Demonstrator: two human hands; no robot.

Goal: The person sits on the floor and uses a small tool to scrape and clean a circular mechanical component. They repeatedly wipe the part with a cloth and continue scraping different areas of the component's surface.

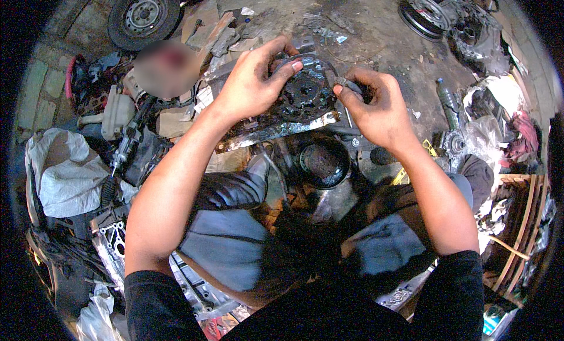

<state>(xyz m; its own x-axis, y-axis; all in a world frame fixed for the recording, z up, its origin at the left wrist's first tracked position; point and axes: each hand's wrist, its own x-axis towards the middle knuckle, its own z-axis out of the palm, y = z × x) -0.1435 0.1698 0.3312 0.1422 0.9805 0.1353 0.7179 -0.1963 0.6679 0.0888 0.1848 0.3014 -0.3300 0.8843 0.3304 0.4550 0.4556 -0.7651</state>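
A black, oil-wet metal part (305, 89) with a round, ribbed face stands tilted in front of me. A pale, greasy strip of metal (276, 132) runs along its near edge. My left hand (258, 79) grips the part's upper left, thumb over the front and fingers curled behind, their tips partly hidden. At its right edge, my right hand (379, 103) pinches a small grey piece (346, 84) between thumb and forefinger; its kind is too small to tell. Both hands are smudged with grease. Below the part sits a round, dark, oily pan (324, 162).
Loose tools (355, 142) lie right of the pan. A car wheel (144, 15) lies at the far left, a bare rim (424, 15) at the far right. At left are a pale cloth (70, 173) and a metal shaft (124, 147); at right, a dark bottle (448, 100).
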